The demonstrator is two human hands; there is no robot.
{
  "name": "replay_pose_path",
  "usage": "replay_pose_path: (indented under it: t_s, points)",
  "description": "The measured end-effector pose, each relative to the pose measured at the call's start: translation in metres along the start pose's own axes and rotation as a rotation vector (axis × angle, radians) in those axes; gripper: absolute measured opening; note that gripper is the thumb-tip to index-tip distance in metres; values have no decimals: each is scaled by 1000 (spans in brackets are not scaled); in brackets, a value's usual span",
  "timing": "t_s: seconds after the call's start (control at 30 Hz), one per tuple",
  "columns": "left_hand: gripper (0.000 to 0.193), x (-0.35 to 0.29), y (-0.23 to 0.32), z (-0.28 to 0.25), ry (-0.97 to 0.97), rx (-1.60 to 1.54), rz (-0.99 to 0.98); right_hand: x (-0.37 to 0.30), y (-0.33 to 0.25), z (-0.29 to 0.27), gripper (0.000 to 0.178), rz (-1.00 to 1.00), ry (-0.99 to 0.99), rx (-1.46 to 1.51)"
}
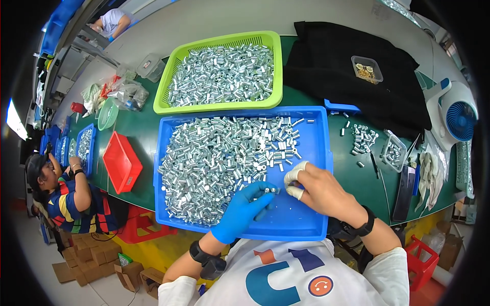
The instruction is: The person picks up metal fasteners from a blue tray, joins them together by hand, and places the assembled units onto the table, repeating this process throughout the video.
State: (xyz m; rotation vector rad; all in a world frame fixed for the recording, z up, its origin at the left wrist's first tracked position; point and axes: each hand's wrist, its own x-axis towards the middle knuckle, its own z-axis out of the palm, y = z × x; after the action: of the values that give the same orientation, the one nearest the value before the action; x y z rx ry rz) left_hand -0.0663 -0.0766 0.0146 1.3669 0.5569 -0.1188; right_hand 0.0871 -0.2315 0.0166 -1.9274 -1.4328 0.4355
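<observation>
My left hand (245,209), in a blue glove, is closed around a few small silver metal sleeves (271,190), whose ends show at the fingertips. It hovers above the front of a blue tray (301,227). Just to the right is my right hand (324,191), with white coverings on the thumb and forefinger. Those two fingertips are apart, and nothing shows between them; its other fingers are partly hidden. A thick layer of loose metal sleeves (204,168) covers the left and back of the tray.
Behind stands a green basket (277,66) full of similar sleeves. A red tray (122,163) lies left. To the right are loose sleeves (363,138), a small clear box (395,150), a phone (405,191), black cloth (332,61) and a fan (459,117). A co-worker (71,194) sits left.
</observation>
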Motion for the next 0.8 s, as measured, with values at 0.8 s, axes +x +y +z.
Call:
replay_pose_path:
  t_s: [0.8]
  points:
    - [14,-12,2,7,-30,-250,-99,-16,-31,22,32,26,166,364]
